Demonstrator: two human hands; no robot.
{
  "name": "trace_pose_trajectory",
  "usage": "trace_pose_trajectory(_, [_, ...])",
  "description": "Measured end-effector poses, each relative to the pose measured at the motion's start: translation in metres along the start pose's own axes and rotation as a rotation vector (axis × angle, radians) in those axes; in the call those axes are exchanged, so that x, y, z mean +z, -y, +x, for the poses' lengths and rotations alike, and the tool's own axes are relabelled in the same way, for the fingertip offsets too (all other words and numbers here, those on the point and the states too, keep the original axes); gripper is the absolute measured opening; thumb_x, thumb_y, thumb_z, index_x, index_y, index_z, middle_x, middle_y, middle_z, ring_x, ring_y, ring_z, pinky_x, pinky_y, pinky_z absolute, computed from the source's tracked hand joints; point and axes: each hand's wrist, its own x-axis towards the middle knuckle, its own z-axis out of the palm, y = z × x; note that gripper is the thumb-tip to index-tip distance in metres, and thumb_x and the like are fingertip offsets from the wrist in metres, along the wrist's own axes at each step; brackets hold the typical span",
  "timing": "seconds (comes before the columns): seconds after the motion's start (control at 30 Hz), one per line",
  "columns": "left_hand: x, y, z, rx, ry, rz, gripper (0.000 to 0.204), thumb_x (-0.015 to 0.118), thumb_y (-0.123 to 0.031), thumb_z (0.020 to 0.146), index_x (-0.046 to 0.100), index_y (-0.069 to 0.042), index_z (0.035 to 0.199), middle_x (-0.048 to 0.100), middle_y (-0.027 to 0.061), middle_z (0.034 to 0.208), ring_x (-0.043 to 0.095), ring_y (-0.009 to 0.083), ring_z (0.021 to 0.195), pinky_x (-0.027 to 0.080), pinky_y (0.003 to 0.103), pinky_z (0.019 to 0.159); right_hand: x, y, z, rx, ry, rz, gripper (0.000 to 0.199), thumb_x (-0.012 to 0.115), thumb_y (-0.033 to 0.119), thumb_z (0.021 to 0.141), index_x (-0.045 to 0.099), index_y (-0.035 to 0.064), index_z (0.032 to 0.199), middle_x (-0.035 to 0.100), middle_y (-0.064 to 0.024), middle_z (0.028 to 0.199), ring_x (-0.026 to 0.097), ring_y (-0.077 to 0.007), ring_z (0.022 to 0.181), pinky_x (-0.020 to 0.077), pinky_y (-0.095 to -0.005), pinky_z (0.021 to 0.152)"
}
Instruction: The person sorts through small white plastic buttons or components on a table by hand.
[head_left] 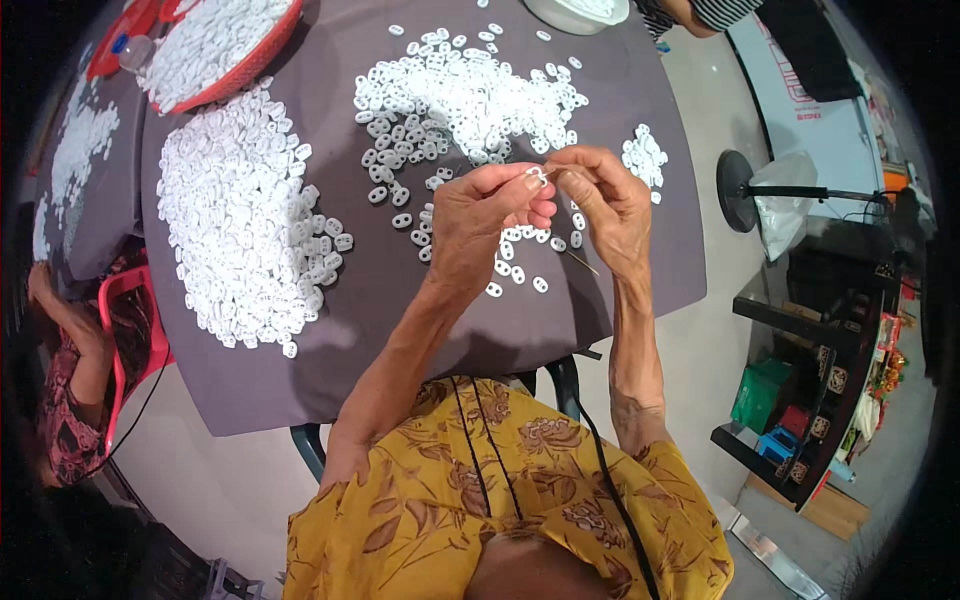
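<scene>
Between thumb and fingers, my left hand (470, 228) pinches a small white oval piece with two holes (537, 176). My right hand (608, 205) is closed right beside it, fingertips around something thin and tan that meets the white piece; its exact kind is too small to tell. Both hands are raised over the table, in front of a loose spread of the same white pieces (480, 100). Below my right hand a thin tan stick (582, 262) lies on the cloth among a few scattered pieces.
A large heap of white pieces (240, 230) covers the table's left side. Back left stands a red basket (245, 72) full of them, near a clear bottle (133, 52). A white bowl (575, 18) is at the far edge, and a small pile (643, 158) lies right. Other people sit far right and left.
</scene>
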Motion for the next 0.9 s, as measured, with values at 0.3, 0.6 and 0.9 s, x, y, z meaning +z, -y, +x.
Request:
trace_pose_trajectory(0.3, [0.000,0.001,0.000,0.023,-0.019,0.038,0.019,0.058,-0.010,0.081,0.061,0.006,0.091,0.062,0.0115,0.079,0.060,0.0148,0.066,0.050,0.025,0.059,-0.007,0.009,0.007,-0.238,0.067,-0.417,0.009,0.058,0.006,0.081,0.061,-0.0008,0.087,0.063,-0.0076,0.080,0.060,-0.0128,0.074,0.0459,-0.0230,0.065])
trace_pose_trajectory(0.6, [0.000,0.001,-0.001,0.058,-0.014,0.035,0.017,0.059,-0.009,0.081,0.061,0.006,0.090,0.062,0.0100,0.077,0.060,0.0141,0.065,0.050,0.024,0.058,-0.008,0.009,0.010,-0.297,0.122,-0.472,0.006,0.056,0.002,0.076,0.059,-0.0006,0.080,0.063,-0.0078,0.075,0.061,-0.0164,0.067,0.0468,-0.0263,0.061])
trace_pose_trajectory(0.9, [-0.004,0.009,0.002,0.140,0.015,0.099,0.017,0.059,-0.009,0.080,0.061,0.005,0.090,0.061,0.0101,0.076,0.059,0.0139,0.064,0.050,0.024,0.058,-0.008,0.020,0.013,-0.278,0.231,-0.587,0.005,0.055,0.004,0.077,0.057,0.0001,0.078,0.061,-0.0086,0.071,0.059,-0.0171,0.062,0.0455,-0.0268,0.057])
